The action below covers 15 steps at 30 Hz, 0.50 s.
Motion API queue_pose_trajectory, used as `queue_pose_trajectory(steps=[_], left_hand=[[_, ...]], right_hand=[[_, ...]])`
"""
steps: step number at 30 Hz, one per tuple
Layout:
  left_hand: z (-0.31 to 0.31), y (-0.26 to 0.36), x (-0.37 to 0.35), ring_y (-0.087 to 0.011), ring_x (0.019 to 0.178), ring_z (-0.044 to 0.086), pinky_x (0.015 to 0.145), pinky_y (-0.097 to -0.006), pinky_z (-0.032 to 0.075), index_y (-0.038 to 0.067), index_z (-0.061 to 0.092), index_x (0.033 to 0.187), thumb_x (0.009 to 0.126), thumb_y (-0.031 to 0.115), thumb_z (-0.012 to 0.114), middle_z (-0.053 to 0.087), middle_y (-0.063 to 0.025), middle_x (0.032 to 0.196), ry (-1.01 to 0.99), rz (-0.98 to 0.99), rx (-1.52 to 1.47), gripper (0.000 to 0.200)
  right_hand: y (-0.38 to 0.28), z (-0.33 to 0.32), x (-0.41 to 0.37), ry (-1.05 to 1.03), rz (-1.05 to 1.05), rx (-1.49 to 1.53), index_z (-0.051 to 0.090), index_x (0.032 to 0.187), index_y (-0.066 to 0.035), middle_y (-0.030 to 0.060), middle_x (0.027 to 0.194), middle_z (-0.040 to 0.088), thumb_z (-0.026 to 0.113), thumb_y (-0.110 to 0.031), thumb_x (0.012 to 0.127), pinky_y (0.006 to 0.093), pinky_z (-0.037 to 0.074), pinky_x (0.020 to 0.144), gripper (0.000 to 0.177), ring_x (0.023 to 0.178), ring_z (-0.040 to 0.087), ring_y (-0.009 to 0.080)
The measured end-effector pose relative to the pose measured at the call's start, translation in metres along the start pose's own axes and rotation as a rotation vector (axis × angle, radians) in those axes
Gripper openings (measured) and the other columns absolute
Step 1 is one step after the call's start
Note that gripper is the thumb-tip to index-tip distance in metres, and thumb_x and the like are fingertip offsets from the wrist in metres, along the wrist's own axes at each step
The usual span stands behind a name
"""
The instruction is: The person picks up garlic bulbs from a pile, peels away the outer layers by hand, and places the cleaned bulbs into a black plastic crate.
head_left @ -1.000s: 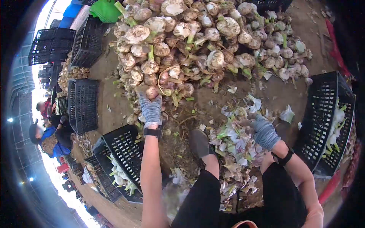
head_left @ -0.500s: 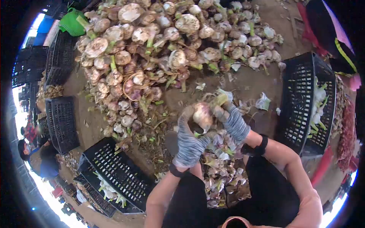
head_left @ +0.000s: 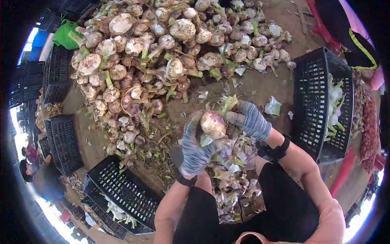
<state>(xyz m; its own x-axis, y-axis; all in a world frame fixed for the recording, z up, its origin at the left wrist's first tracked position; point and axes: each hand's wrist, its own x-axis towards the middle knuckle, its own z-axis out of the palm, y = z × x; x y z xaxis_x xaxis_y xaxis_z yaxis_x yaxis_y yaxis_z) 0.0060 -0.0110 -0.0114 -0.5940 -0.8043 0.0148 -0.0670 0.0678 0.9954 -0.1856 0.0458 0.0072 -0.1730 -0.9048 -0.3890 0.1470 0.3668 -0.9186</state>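
Note:
A garlic bulb [head_left: 213, 124] with dirt-streaked, purplish skin sits between my gloved hands, its frayed stem pointing up and to the right. My left hand [head_left: 196, 149] is curled around the bulb's left side and underside. At the stem end, my right hand [head_left: 252, 122] has its thumb and fingers closed at the stem and loose outer skin; the exact contact is partly hidden. Both hands wear grey striped knit gloves. Below them, a heap of peeled skins [head_left: 233, 168] lies between my legs.
A large pile of unpeeled garlic [head_left: 162, 49] covers the ground ahead. Black crates with whitish garlic stand at the right [head_left: 310, 101] and lower left [head_left: 124, 187]. Another black crate [head_left: 64, 142] is at the left, near a person [head_left: 44, 175]. A skin scrap [head_left: 273, 106] lies beyond my right hand.
The bulb has turned slightly in my left hand, and a flap of skin now hangs at its lower left. My right fingers have shifted along the stem. The whole view has moved slightly.

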Motion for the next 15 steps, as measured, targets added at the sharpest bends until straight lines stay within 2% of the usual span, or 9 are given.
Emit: queue_pose_trajectory(steps=[6, 8, 9, 10, 12, 15], left_hand=[[0.002, 0.016, 0.008, -0.0197, 0.110, 0.049, 0.090, -0.0331, 0.044, 0.000, 0.039, 0.128, 0.071, 0.033, 0.075, 0.050, -0.0100, 0.119, 0.044, -0.306, -0.533, 0.076], [-0.003, 0.008, 0.009, -0.0190, 0.108, 0.051, 0.089, -0.0324, 0.044, 0.000, 0.039, 0.128, 0.075, 0.037, 0.071, 0.050, -0.0104, 0.119, 0.068, -0.463, -0.688, 0.072], [-0.010, -0.010, 0.005, -0.0166, 0.103, 0.053, 0.086, -0.0307, 0.046, 0.000, 0.041, 0.126, 0.082, 0.037, 0.063, 0.053, -0.0104, 0.115, 0.014, -0.336, -0.583, 0.061], [-0.007, -0.011, 0.012, -0.0160, 0.099, 0.054, 0.086, -0.0303, 0.046, 0.001, 0.042, 0.125, 0.087, 0.036, 0.056, 0.055, -0.0090, 0.111, 0.106, -0.428, -0.405, 0.054], [-0.008, 0.010, 0.021, -0.0178, 0.102, 0.053, 0.089, -0.0319, 0.044, 0.002, 0.043, 0.125, 0.087, 0.037, 0.056, 0.055, -0.0096, 0.111, 0.009, -0.585, -0.474, 0.053], [-0.015, -0.033, 0.014, -0.0169, 0.090, 0.058, 0.082, -0.0312, 0.047, 0.004, 0.055, 0.111, 0.087, 0.031, 0.055, 0.061, -0.0068, 0.098, 0.106, -0.699, -0.787, 0.036]], right_hand=[[0.008, -0.003, 0.000, -0.030, -0.030, -0.032, 0.059, 0.098, -0.002, 0.0037, 0.089, 0.063, 0.066, -0.016, 0.078, 0.0274, 0.046, 0.074, 0.025, 0.082, 0.056, 0.0102], [0.006, -0.001, -0.001, -0.136, 0.061, 0.032, 0.059, 0.099, -0.002, 0.0033, 0.088, 0.063, 0.066, -0.015, 0.076, 0.0284, 0.047, 0.074, 0.026, 0.081, 0.056, 0.0109], [0.005, 0.000, -0.003, -0.190, 0.107, 0.064, 0.059, 0.099, -0.002, 0.0032, 0.088, 0.063, 0.066, -0.014, 0.076, 0.0289, 0.047, 0.074, 0.027, 0.081, 0.057, 0.0113], [0.001, 0.008, -0.006, -0.212, -0.093, -0.091, 0.058, 0.101, -0.002, 0.0035, 0.087, 0.064, 0.065, -0.012, 0.074, 0.0289, 0.048, 0.073, 0.029, 0.080, 0.058, 0.0109], [0.026, 0.020, -0.012, -0.187, -0.237, -0.341, 0.058, 0.100, -0.002, 0.0047, 0.085, 0.064, 0.064, -0.011, 0.074, 0.0271, 0.049, 0.070, 0.029, 0.075, 0.059, 0.0123], [0.017, 0.015, -0.011, -0.138, 0.052, 0.030, 0.057, 0.098, -0.003, 0.0052, 0.081, 0.063, 0.061, -0.010, 0.077, 0.0254, 0.050, 0.062, 0.023, 0.067, 0.061, 0.0147]])
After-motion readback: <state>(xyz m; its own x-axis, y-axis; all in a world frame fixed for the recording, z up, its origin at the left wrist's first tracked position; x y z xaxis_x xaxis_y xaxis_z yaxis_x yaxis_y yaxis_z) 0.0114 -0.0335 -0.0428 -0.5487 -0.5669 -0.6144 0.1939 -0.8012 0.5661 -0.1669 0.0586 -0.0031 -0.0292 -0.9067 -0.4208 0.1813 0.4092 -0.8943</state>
